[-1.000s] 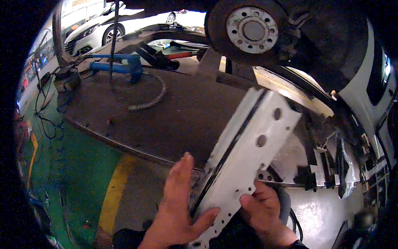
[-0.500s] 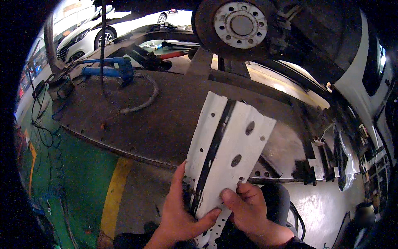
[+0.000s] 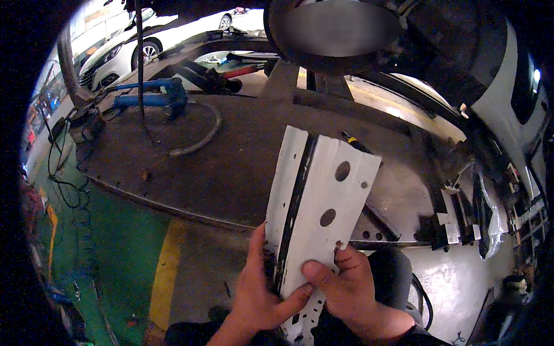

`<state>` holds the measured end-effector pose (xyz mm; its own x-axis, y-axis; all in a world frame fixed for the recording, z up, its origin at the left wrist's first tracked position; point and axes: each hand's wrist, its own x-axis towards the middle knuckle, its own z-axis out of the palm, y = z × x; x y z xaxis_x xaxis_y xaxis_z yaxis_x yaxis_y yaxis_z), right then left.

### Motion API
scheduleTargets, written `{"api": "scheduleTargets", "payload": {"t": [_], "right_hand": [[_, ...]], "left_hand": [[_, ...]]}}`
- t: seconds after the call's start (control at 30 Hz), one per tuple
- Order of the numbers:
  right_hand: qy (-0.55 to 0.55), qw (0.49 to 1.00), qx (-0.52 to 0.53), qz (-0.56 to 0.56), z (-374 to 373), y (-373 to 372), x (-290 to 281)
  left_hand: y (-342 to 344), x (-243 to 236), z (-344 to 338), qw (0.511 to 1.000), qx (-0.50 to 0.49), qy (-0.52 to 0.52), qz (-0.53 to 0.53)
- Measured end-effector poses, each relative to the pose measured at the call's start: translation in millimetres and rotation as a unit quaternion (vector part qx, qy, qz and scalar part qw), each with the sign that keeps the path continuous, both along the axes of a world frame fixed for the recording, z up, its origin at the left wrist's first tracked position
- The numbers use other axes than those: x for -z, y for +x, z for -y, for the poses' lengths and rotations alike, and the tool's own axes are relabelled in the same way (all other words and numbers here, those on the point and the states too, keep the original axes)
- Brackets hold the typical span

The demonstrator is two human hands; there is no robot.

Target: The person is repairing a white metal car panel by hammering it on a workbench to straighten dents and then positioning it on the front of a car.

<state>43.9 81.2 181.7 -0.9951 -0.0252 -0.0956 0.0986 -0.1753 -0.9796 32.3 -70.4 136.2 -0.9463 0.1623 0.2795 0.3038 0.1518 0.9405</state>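
Between my two hands is a long white sheet-metal panel (image 3: 311, 202) with a dark lengthwise strip, two large oval holes and several smaller ones. It is tilted, its far end raised over the dark metal platform. My left hand (image 3: 262, 294) grips the left edge near the lower end, fingers along the side and thumb across the face. My right hand (image 3: 346, 282) holds the right edge, thumb pressed flat on the white face and fingers curled behind. The two thumbs nearly meet. The fingertips behind the panel are hidden.
A blue hydraulic pump (image 3: 153, 98) with a hose lies on the platform (image 3: 190, 184). Past the panel's far end lies a yellow-and-black tool (image 3: 351, 139). A wheel hub hangs overhead. Clear plastic wrap (image 3: 490, 225) is at right; a white car (image 3: 121, 55) stands behind.
The panel has turned slightly, its far end shifting a little left and its face tilting. The yellow-and-black tool has come into view beyond it. Both hands keep their hold.
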Motion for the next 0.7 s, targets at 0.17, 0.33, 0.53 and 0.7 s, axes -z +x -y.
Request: {"api": "scheduleTargets", "payload": {"t": [0.17, 0.33, 0.53, 0.7], "right_hand": [[-0.011, 0.998, -0.063, 0.026, -10.3, 1.1, 10.5], [-0.278, 0.957, -0.078, 0.034, -16.5, 0.8, 5.7], [0.535, 0.839, -0.025, -0.094, -22.0, 5.7, -5.0], [0.207, 0.978, -0.029, 0.009, -19.6, 2.3, 7.1]], "left_hand": [[-3.3, 16.5, -1.8, 0.993, 0.047, 0.104, 0.029], [-2.4, 15.2, -6.9, 0.976, 0.108, 0.169, 0.081], [-3.2, 17.8, -10.7, 0.963, 0.12, 0.219, 0.099], [-3.4, 10.9, -9.4, 0.968, 0.102, 0.212, 0.089]]}}
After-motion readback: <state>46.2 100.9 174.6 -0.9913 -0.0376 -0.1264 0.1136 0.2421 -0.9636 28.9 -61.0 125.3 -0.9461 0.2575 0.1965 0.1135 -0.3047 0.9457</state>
